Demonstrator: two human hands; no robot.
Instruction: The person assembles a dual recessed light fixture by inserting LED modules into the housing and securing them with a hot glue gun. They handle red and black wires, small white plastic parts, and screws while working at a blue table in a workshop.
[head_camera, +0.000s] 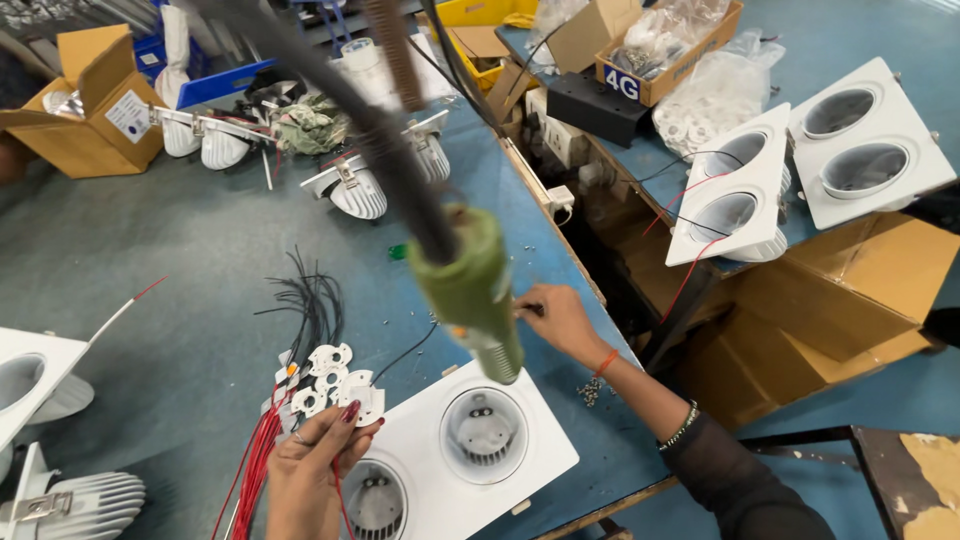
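Observation:
A green powered screwdriver (472, 288) hangs on a black cable over the blue-green bench, tip down above a white twin downlight housing (455, 452). My right hand (558, 318) rests beside the tool, fingers pinched on something small and dark near the bench edge. My left hand (310, 472) holds a white round lamp holder plate (362, 398) with red wires (255, 470) trailing from it, at the housing's left corner. More white holder plates (325, 372) with black wires (310, 300) lie just above that hand.
Finished white twin housings (790, 165) lie on brown cartons at the right. Finned white lamp bodies (360, 190) and cardboard boxes (90, 110) stand at the back left. Small screws (590, 390) are scattered by the bench edge. Another white housing (30, 370) sits far left.

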